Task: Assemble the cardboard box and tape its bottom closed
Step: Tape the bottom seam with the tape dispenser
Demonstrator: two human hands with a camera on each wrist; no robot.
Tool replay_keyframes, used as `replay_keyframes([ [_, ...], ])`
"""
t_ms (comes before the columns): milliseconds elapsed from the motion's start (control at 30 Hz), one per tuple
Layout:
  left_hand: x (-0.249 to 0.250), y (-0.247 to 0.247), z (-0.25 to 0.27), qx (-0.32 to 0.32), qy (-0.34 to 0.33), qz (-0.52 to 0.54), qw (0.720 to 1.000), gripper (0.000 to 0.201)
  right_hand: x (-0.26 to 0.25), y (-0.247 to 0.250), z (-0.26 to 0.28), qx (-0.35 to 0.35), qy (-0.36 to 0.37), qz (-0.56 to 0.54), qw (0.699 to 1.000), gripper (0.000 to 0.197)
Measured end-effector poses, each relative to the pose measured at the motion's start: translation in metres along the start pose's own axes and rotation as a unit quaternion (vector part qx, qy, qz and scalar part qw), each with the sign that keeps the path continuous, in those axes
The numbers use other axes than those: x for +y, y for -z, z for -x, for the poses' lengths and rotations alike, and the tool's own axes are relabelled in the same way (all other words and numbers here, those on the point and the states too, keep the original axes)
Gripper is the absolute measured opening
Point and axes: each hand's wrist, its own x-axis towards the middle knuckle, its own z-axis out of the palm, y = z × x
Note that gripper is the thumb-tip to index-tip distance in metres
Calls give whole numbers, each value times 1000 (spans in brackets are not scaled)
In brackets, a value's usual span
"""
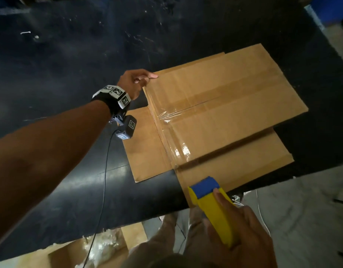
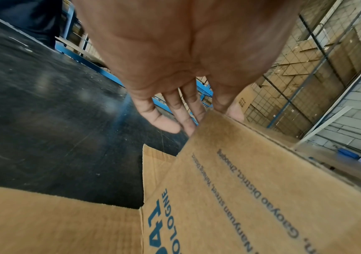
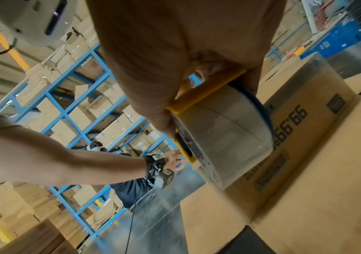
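The brown cardboard box (image 1: 224,105) stands bottom-up on the black table, its lower flaps splayed flat around it. Clear tape (image 1: 174,140) shines along the left edge and over the middle seam. My left hand (image 1: 141,78) rests on the box's far left corner, thumb on top. In the left wrist view its fingers (image 2: 175,110) lie straight against the side of the box (image 2: 251,180). My right hand (image 1: 244,235) grips a yellow and blue tape dispenser (image 1: 211,207) at the box's near flap; its tape roll (image 3: 222,130) sits just off the cardboard (image 3: 305,154).
The black table (image 1: 70,74) stretches left and back; its front edge runs just under the dispenser. An open carton with plastic wrap (image 1: 101,246) sits on the floor below. A cable (image 1: 105,180) hangs from my left wrist. Blue shelving (image 3: 66,111) with cartons stands behind.
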Motion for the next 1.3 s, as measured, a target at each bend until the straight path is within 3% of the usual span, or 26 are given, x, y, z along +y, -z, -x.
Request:
replay_keyframes([
  [100,2,0,1,8,10,-15,1000,30,16,-21,-6,29,19,50,998,59],
  [200,5,-2,2,21,19,-32,999,29,28,-41,-15,-25,-18,71,997,57],
  [333,13,-5,8,39,27,-53,997,30,26,-58,-28,7,-40,52,998,57],
  [433,23,-9,19,70,24,-81,994,30,37,-73,-51,-40,-59,77,994,54],
  [500,32,-15,41,84,-29,-139,986,31,54,-82,-62,-105,-74,91,988,59],
  [567,46,-27,76,71,-116,-136,981,33,69,-86,-61,-125,-84,76,986,63],
  [633,61,-44,116,27,-224,-125,966,36,77,-85,-61,-129,-91,55,986,63],
  [700,72,-64,152,-49,-290,-153,943,49,81,-81,-63,-141,-93,40,985,61],
  [800,70,-89,178,-152,-265,-261,915,69,81,-73,-70,-144,-76,12,987,57],
  [900,59,-97,181,-156,-266,-337,890,69,74,-58,-79,-119,-67,-34,990,41],
  [967,55,-97,179,-156,-271,-363,878,69,72,-50,-83,-115,-67,-57,989,43],
  [1133,46,-74,172,-161,-256,-385,872,79,79,-38,-94,-106,-65,-105,987,49],
  [1300,28,-33,171,-153,-241,-372,883,82,102,-24,-105,-99,-94,-161,977,61],
])
